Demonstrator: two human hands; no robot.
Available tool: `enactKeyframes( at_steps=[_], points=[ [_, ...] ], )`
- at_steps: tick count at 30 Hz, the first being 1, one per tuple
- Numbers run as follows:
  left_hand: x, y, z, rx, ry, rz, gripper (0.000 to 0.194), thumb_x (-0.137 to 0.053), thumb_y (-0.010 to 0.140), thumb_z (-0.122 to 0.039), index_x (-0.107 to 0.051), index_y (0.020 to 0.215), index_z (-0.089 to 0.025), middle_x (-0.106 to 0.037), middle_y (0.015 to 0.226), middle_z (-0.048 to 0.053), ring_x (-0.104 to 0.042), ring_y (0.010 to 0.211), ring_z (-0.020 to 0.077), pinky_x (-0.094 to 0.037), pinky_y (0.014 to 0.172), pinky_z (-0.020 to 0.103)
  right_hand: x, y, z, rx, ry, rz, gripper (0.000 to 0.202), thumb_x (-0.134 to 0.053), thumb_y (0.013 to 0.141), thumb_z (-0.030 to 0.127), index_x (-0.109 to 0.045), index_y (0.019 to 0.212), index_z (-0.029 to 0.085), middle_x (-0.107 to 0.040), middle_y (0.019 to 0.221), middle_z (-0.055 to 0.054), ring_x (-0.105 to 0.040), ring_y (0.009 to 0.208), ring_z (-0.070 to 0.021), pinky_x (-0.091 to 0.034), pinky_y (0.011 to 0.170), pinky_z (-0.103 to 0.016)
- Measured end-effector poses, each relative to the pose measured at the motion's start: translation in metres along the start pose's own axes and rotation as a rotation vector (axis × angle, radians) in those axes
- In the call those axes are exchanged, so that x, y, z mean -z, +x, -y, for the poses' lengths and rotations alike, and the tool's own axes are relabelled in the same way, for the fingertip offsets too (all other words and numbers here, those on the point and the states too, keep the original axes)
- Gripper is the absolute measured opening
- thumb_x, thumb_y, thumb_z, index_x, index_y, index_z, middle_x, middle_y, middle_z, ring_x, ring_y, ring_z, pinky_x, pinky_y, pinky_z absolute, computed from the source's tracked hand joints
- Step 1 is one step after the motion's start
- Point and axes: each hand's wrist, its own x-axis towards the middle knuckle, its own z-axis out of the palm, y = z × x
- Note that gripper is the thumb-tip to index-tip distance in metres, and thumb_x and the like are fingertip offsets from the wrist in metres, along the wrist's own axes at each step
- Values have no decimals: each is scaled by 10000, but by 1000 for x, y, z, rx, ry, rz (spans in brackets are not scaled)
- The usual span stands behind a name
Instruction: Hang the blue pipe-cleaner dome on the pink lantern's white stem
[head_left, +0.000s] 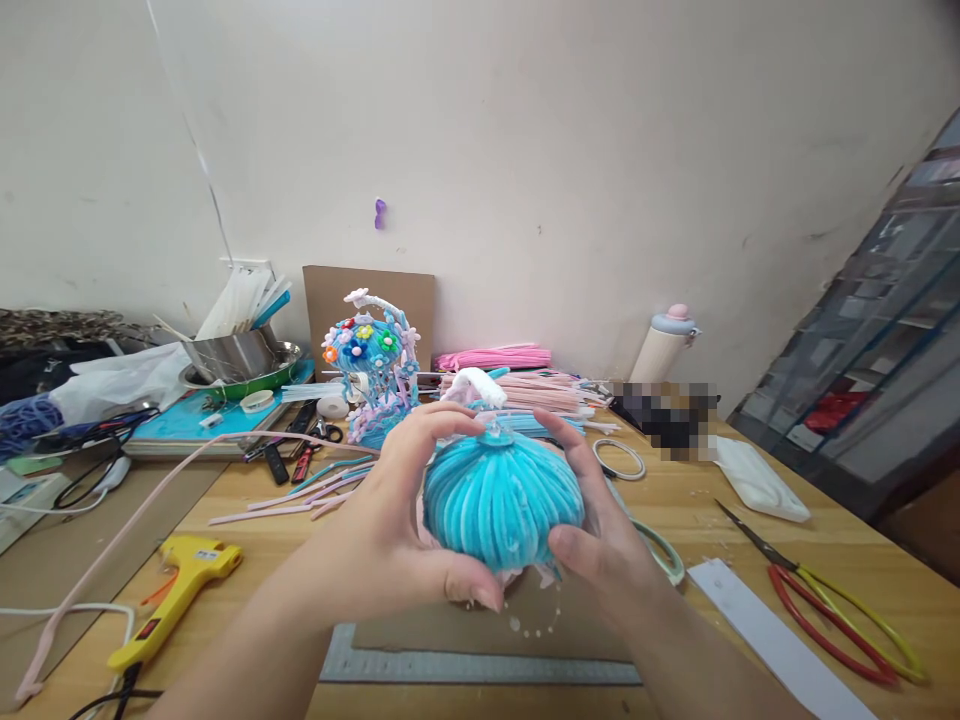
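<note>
A blue dome [502,500] of ribbed, fuzzy strands is held up over the near middle of the bench [262,560], its gathered top tilted toward the viewer. Both hands grip it from opposite sides: the left hand [409,520] curls round its left side, thumb at the lower edge, and the right hand [604,525] cups its right side, thumb pressed to the front. A curved white stem [478,385] shows just beyond its top, and beads [536,628] hang below it.

Beneath the hands lie a brown board [450,625] and, along its near edge, a pale ruler [480,668]. Left of them rests a yellow glue gun [172,590]; to the right are a white strip [772,635] and scissors [832,615] with one red and one yellow handle, blades parted.

Behind the dome, a flowered ornament [369,345] stands before an upright cardboard sheet [326,290], with bundles of pink strands [525,390] to its right. Farther left, a metal bowl [232,358] sits above a blue book [176,432]; far right, a pale bottle [660,350] stands near the wall [600,150].
</note>
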Motion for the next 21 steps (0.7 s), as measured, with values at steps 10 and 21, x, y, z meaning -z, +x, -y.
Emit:
enactKeyframes(
  at_steps=[10,21],
  points=[
    [-4,1,4,125,-246,40,842,-816,559,-508,-354,1254,-393,-367,1355,16,-417,1239,283,-426,987,376,-2,2,0,-19,14,-21,825,-774,645,481,-332,1329,353,-469,1325,-63,-516,1187,-308,-439,968,-475],
    [-10,5,6,167,-381,32,741,-834,561,-465,-402,1158,-382,-397,1284,-10,-386,1262,297,-389,1007,368,-4,3,-2,1,-10,-61,796,-740,660,518,-355,1331,333,-467,1356,-71,-523,1183,-300,-443,957,-462]
  ],
)
